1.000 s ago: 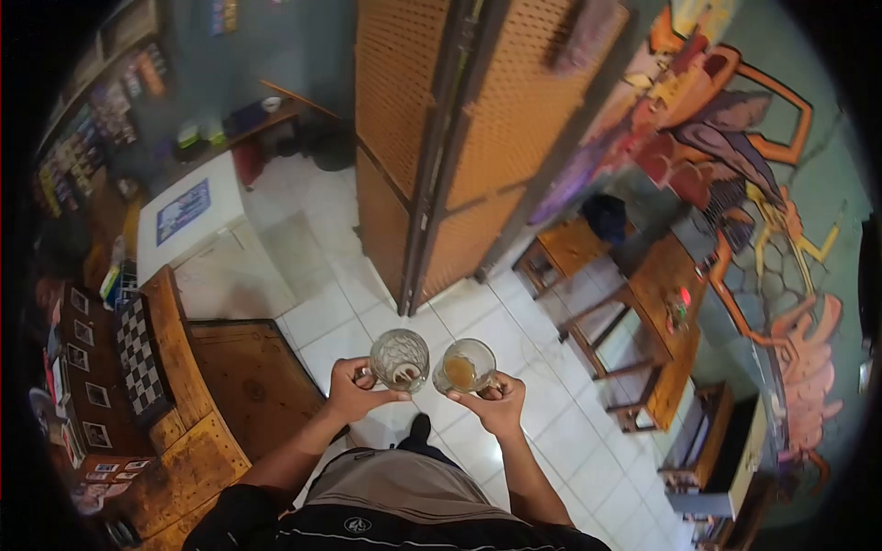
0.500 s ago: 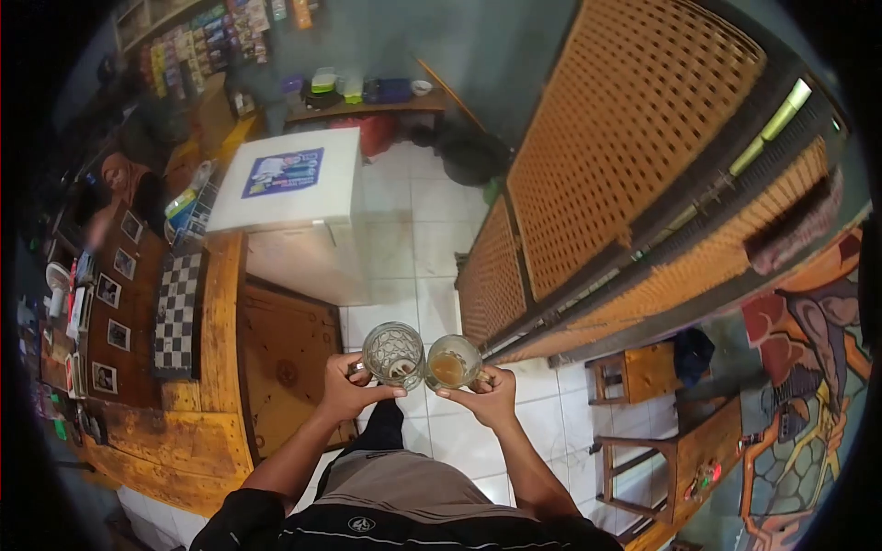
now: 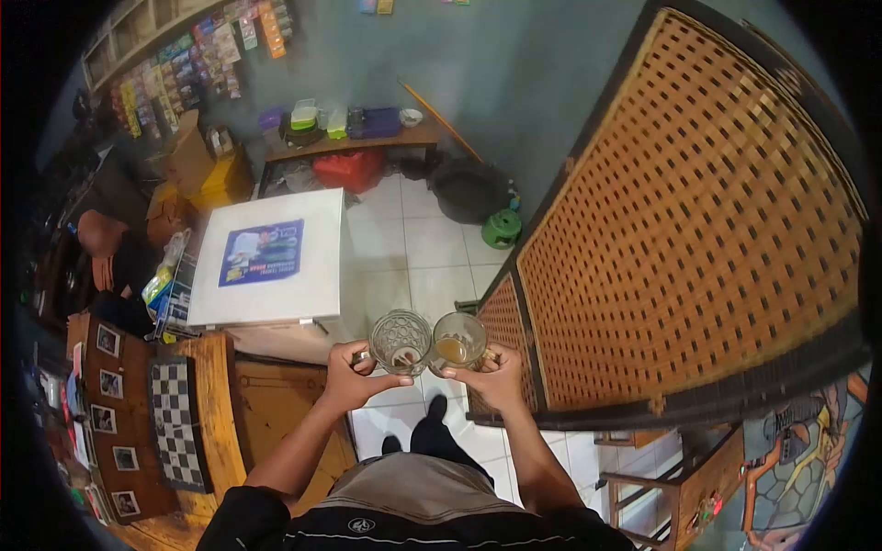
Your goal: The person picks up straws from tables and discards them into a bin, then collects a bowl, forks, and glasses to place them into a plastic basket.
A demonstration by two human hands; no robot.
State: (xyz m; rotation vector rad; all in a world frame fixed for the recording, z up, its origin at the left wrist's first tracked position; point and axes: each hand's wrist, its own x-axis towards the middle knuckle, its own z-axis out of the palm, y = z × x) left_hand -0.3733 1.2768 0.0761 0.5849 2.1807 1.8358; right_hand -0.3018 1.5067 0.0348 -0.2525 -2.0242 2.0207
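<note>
In front of my body, my left hand [image 3: 354, 378] is closed around the handle of a patterned glass mug [image 3: 401, 340], which has a little dark residue at its bottom. My right hand [image 3: 496, 376] grips the handle of a second glass mug [image 3: 458, 342] holding some brownish liquid. Both mugs are side by side, their rims nearly touching, and my thumbs rest along their near sides.
A white chest [image 3: 322, 239] stands ahead on the left, beside a wooden counter [image 3: 220, 404] with a checkered board [image 3: 175, 413]. A woven partition [image 3: 680, 220] rises at right. Ahead are a low shelf [image 3: 404, 138] and green stool [image 3: 502, 228]. Another person [image 3: 115, 248] is at far left.
The view has shifted forward toward the white chest and low shelf, and the woven partition fills more of the right side. Both hands keep hold of the mugs.
</note>
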